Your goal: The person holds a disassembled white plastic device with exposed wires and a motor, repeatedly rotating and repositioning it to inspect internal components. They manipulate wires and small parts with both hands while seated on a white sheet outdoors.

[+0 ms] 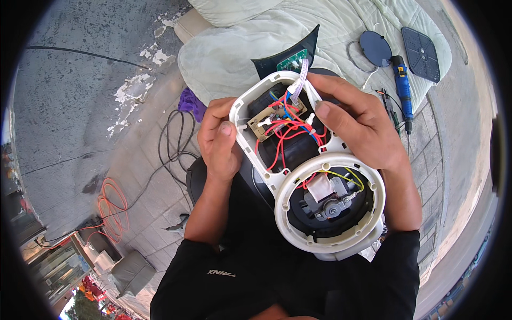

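Observation:
Between my hands is an opened white plastic appliance housing (273,180), its wiring exposed. The fingers and thumb of my left hand (220,140) close on its left edge. My right hand (368,125) grips the upper right edge, with the thumb on the rim. Inside the upper opening, red and blue wires (288,130) run over a tan circuit board (262,124). A small motor (332,207) with yellow wires sits in the lower round opening. Just beyond the housing stands a curved black panel (305,44) carrying a green circuit board (292,61); a pale ribbon cable (302,80) comes up beside it.
A pale green quilt (229,50) lies ahead, with a round black plate (375,48), a black perforated tray (421,53) and a blue power screwdriver (402,88) on the right. Purple cloth (191,104), black cable (162,144) and an orange hose (113,205) are to the left.

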The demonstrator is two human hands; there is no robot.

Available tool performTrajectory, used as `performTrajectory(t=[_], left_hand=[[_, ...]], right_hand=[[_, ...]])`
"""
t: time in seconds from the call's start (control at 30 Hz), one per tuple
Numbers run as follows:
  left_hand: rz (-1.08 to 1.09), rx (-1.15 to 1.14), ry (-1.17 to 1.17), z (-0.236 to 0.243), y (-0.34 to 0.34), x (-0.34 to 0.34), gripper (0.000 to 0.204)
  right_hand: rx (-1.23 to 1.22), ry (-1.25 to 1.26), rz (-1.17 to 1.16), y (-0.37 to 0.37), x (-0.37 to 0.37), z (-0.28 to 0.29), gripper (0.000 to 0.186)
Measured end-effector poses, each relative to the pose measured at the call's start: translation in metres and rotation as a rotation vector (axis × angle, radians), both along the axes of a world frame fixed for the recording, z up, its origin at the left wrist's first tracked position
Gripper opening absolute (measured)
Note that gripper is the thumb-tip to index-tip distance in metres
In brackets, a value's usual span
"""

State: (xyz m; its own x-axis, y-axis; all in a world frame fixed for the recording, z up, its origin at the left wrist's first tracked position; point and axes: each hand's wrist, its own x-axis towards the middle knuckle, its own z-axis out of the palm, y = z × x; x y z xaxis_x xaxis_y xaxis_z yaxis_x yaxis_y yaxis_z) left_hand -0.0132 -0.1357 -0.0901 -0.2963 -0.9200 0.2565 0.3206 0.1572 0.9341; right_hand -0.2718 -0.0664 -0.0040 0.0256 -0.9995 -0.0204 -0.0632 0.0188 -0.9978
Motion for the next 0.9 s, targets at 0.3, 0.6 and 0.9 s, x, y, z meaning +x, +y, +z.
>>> performTrajectory(t=[0.3,0.6,0.9], left_hand=[[0.016,0.020,0.008,-0.001,0.000,-0.004,0.042],[0.076,0.058,-0.084,0.001,0.000,-0.015,0.058],[0.048,0.114,0.047,0.008,-0.003,-0.021,0.046]], right_hand=[[0.013,-0.046,-0.064,0.000,0.003,-0.006,0.040],[0.051,-0.093,-0.051,-0.005,-0.003,-0.006,0.039],[0.037,0.036,-0.019,-0.009,-0.012,-0.011,0.053]])
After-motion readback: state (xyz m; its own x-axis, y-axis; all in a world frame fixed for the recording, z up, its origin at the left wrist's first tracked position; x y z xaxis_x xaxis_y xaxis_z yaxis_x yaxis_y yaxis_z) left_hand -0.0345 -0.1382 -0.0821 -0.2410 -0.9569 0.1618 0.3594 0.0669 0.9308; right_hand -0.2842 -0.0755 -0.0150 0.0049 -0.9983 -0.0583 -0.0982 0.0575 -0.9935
